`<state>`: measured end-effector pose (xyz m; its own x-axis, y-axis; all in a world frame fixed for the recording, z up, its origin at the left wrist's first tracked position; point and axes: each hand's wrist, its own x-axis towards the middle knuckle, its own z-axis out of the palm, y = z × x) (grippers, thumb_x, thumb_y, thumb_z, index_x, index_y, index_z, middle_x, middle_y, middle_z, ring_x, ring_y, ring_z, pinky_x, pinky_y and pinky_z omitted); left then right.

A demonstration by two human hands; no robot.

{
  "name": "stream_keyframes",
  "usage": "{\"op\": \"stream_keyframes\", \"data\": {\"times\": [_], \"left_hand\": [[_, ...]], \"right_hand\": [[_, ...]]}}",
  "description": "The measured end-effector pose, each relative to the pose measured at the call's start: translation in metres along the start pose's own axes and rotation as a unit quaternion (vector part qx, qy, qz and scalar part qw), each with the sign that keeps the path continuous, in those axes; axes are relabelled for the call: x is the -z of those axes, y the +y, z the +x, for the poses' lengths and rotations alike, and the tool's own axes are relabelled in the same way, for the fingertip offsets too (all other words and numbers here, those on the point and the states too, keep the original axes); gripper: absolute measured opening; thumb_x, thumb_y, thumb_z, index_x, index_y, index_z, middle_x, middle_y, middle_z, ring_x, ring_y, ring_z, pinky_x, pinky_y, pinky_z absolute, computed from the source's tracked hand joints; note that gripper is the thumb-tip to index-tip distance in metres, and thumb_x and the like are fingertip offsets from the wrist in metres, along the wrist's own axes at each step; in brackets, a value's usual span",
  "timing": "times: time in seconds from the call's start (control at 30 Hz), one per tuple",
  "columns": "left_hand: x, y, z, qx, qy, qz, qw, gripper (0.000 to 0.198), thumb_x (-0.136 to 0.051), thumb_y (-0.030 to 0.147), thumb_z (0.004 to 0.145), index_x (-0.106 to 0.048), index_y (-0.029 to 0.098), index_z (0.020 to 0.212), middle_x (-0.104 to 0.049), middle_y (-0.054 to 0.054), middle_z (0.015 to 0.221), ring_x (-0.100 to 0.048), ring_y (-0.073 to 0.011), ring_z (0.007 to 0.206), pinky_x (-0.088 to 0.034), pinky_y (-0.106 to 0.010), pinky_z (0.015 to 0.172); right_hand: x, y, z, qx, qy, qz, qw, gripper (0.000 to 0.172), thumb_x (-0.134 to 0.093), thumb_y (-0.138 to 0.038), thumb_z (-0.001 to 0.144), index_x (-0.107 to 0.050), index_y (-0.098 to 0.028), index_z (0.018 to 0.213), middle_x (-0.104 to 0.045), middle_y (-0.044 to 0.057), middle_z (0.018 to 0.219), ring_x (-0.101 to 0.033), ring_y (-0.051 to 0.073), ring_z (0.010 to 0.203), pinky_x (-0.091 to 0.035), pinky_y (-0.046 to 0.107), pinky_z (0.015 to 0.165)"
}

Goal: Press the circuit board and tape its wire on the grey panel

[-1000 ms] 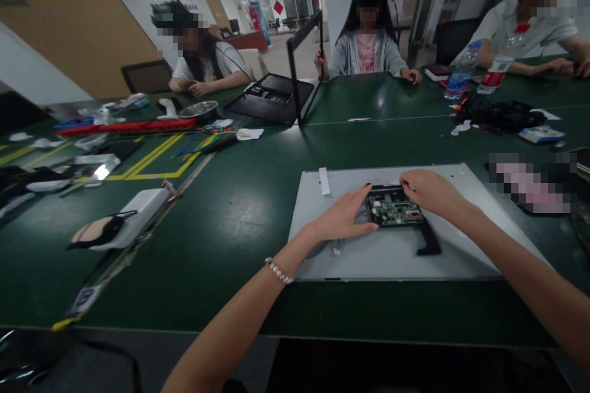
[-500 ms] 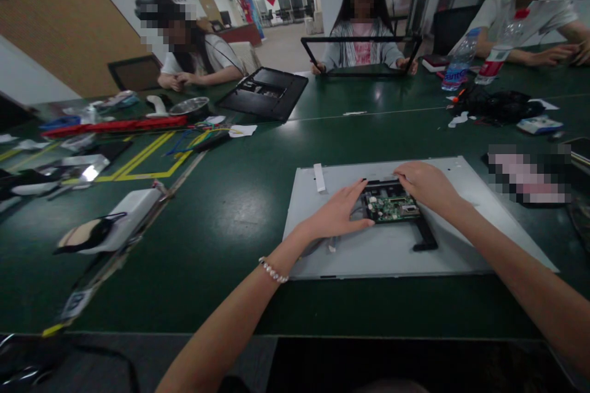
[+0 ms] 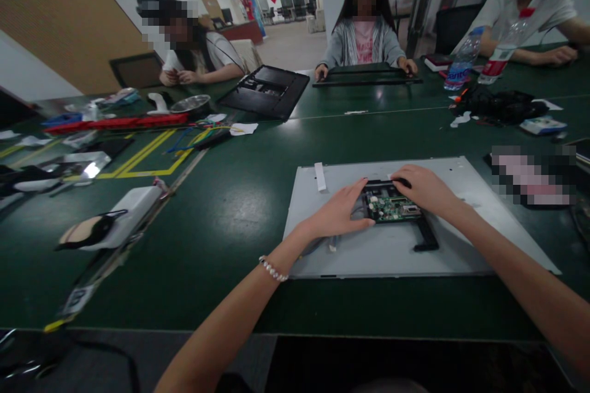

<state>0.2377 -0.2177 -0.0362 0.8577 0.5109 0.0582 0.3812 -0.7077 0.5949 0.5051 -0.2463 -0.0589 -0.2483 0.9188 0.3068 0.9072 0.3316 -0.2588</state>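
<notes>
A silver-grey flat panel [image 3: 465,255] lies on the green table in front of me. On it sits a green circuit board [image 3: 391,210] in a black plastic frame [image 3: 428,236], with an arm that bends down at the lower right. My left hand [image 3: 338,212] spans the frame's left side, fingertips at the upper left corner and thumb at the lower left. The curled fingers of my right hand [image 3: 421,187] grip the frame's top right edge and hide that corner. Thin wires [image 3: 318,247] come out below my left hand, partly covered by it.
Across the table a person holds a thin black bezel [image 3: 369,81]. Left of it lies a black back cover [image 3: 267,92]. Two bottles [image 3: 461,61] and a black bundle [image 3: 502,107] are at the right. A white box-like object [image 3: 124,215] lies at the left.
The right hand's fingertips have shifted slightly left along the frame's top edge. My left hand stays put. Opposite, the person has lowered the bezel from upright to nearly flat.
</notes>
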Motion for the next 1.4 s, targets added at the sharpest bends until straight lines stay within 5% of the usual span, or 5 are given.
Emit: {"op": "stream_keyframes", "data": {"times": [0.27,0.47,0.97,1.2,1.4], "left_hand": [[0.024,-0.003,-0.002,0.017,0.125,-0.042,0.991,0.062,-0.055,0.043,0.09,-0.036,0.025,0.147,-0.041,-0.009,0.151,-0.041,-0.0278,0.137,-0.035,-0.048,0.112],[0.043,-0.059,-0.003,0.142,0.328,-0.011,0.934,0.036,-0.051,0.019,0.088,-0.058,0.019,0.123,-0.062,-0.009,0.123,-0.064,-0.0179,0.099,-0.052,-0.031,0.085],[0.041,-0.078,-0.001,0.124,0.274,0.121,0.946,0.032,-0.052,0.013,0.083,-0.07,0.017,0.11,-0.071,-0.007,0.103,-0.063,-0.0202,0.091,-0.047,-0.034,0.092],[0.062,-0.045,-0.009,0.145,0.329,-0.074,0.93,0.02,-0.057,0.027,0.082,-0.073,0.017,0.09,-0.073,-0.005,0.085,-0.064,-0.0158,0.075,-0.052,-0.027,0.069],[0.061,-0.021,-0.013,0.11,0.147,-0.2,0.962,0.016,-0.062,0.028,0.077,-0.071,0.016,0.082,-0.07,-0.006,0.077,-0.062,-0.0121,0.065,-0.052,-0.025,0.061]], "right_hand": [[0.004,-0.002,-0.005,-0.004,0.02,0.013,1.0,0.033,-0.043,-0.021,0.092,-0.067,-0.016,0.114,-0.07,0.012,0.109,-0.064,0.026,0.102,-0.049,0.044,0.093],[0.011,-0.005,-0.011,-0.014,0.042,0.01,0.999,0.035,-0.041,-0.023,0.093,-0.066,-0.013,0.115,-0.069,0.014,0.114,-0.063,0.027,0.107,-0.048,0.045,0.096],[0.012,-0.017,-0.016,0.001,0.047,0.009,0.999,0.034,-0.042,-0.021,0.093,-0.066,-0.013,0.115,-0.07,0.013,0.112,-0.062,0.027,0.107,-0.048,0.045,0.097],[0.021,-0.028,-0.016,0.009,0.085,0.005,0.996,0.033,-0.043,-0.02,0.092,-0.067,-0.014,0.113,-0.07,0.013,0.112,-0.062,0.027,0.107,-0.048,0.047,0.096],[0.026,-0.047,-0.019,0.038,0.111,0.021,0.993,0.033,-0.042,-0.02,0.094,-0.066,-0.014,0.116,-0.068,0.014,0.115,-0.062,0.026,0.109,-0.048,0.046,0.099]]}}
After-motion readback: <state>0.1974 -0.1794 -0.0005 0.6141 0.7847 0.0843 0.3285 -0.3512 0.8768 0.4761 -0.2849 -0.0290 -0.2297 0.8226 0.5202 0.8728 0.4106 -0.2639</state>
